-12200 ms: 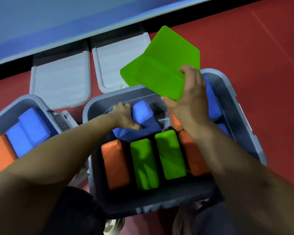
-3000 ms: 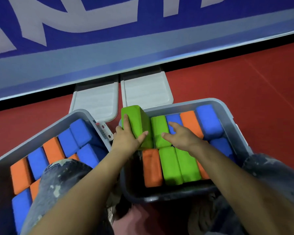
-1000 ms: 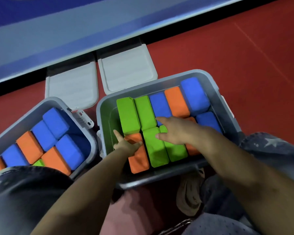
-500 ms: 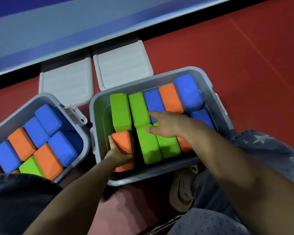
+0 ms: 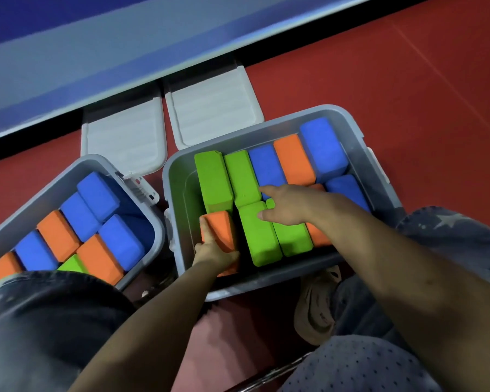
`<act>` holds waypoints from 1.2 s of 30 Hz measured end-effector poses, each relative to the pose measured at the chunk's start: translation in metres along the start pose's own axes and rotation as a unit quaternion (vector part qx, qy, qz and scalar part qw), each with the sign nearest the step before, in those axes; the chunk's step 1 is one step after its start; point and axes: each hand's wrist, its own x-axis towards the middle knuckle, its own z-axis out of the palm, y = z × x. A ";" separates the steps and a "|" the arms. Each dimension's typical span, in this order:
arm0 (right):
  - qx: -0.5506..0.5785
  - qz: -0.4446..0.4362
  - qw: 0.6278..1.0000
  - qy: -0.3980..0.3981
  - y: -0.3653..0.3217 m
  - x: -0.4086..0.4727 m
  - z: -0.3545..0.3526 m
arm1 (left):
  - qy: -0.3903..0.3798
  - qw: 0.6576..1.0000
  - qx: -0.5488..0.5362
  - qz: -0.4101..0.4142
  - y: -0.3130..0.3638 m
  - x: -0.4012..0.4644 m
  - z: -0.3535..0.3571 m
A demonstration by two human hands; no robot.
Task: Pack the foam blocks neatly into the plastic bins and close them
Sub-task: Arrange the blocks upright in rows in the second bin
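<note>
- The left hand grips the near end of an orange foam block at the near-left corner of the right-hand grey plastic bin; its thumb lies along the block's left side and the grip is clamped round it — the block sits raised and tilted against the green ones beside it.
- The right hand lies over the middle of the same bin with fingers straight, the grip apart, the index finger reaching onto a blue block and the thumb resting on a green block.
- In this bin the far row runs, left to right: two green blocks, the blue one, an orange block and a taller blue block. The near row holds the gripped orange block, two green blocks, a partly hidden orange one and another blue block.
- The left-hand grey plastic bin stands just beside it on the red floor, filled with blue and orange blocks and one green block near its near edge.
- Two white lids lie flat on the floor beyond the bins, side by side, their far ends at the foot of a blue-and-grey board.
- The person's knees in dark trousers frame the near edge.
</note>
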 end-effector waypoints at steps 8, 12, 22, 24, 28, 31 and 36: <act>0.010 -0.024 1.000 0.005 0.006 0.011 0.008 | 0.031 0.999 0.038 0.019 0.001 -0.005 0.000; -0.031 -0.012 0.998 -0.053 0.019 0.013 0.037 | 0.046 0.998 0.042 0.019 -0.004 -0.010 -0.003; -0.066 -0.015 0.996 -0.058 0.030 0.027 0.108 | 0.023 0.999 0.019 0.032 -0.004 -0.013 0.001; -0.070 -0.022 0.997 -0.038 0.024 0.042 0.112 | 0.040 0.998 0.030 0.045 -0.001 -0.013 -0.007; -0.081 -0.022 0.994 -0.065 0.013 0.058 0.121 | 0.046 0.996 0.021 0.068 0.001 -0.017 -0.022; -0.061 -0.011 0.995 -0.074 0.011 0.059 0.123 | 0.019 0.998 0.009 0.062 -0.007 -0.023 -0.017; 0.019 0.019 0.999 -0.033 0.026 0.053 0.110 | -0.064 0.992 -0.015 0.111 0.001 -0.016 0.012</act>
